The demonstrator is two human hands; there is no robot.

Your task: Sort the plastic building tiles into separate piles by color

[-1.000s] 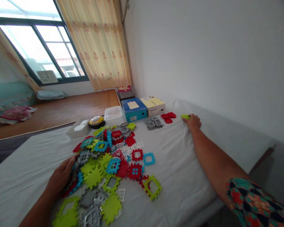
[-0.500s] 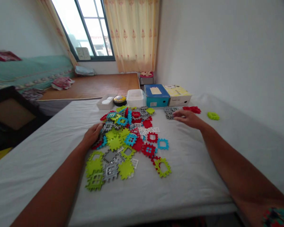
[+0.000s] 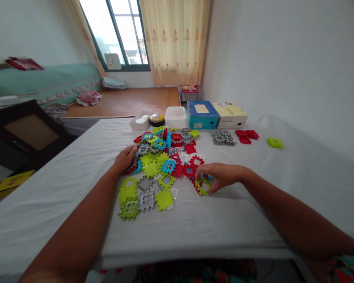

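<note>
My right hand [image 3: 218,173] has thumb and fingers closed around the rim of a lime-green toothed plastic frame piece [image 3: 205,191]. This piece is over a red one at the right front of a loose heap of interlocking building tiles [image 3: 152,169]. My left hand [image 3: 126,158] rests against the heap's left edge, touching grey tiles [image 3: 143,149], its fingers partly hidden and gripping nothing I can see. The heap mixes lime, red, blue and grey tiles with small white window grids [image 3: 186,156]. Nearer me lie a grey window tile [image 3: 146,200] and several lime tiles [image 3: 129,208].
Separate groups of grey tiles [image 3: 223,137], red tiles [image 3: 246,136] and lime tiles [image 3: 275,143] lie on the white cloth at right. Behind the heap stand a white tray [image 3: 139,125], a round tin [image 3: 157,120], a clear tub [image 3: 176,116], a blue box [image 3: 203,115] and a yellow box [image 3: 230,115].
My right hand has left the grey group and come down toward me onto the lime frame piece, which has shifted away and leftward. My left hand stays by the heap. The view has tilted slightly.
</note>
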